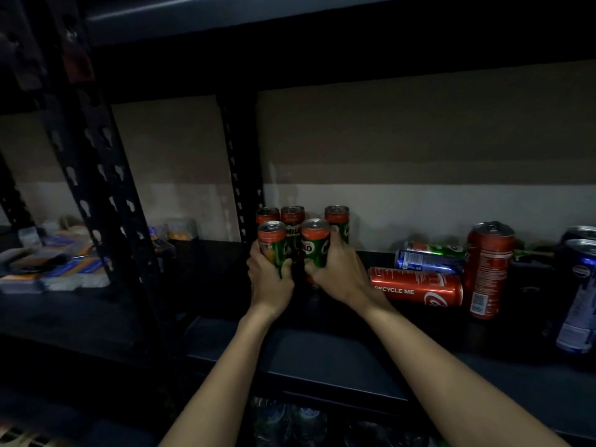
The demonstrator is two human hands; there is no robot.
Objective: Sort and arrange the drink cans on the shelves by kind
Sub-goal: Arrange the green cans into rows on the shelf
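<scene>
Now gripping one upright Milo can apiece, left hand (pixel 269 279) and right hand (pixel 335 269) at shelf's left end; toppled green can (pixel 435 248) lying crosswise, nearer the right

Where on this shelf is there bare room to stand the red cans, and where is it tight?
Bare shelf runs along the front edge under both forearms. A narrow gap lies between the green Milo cluster, gripped by the left hand and right hand, and the lying red can. Crowded at right: the lying cans, upright red can and blue cans.
</scene>
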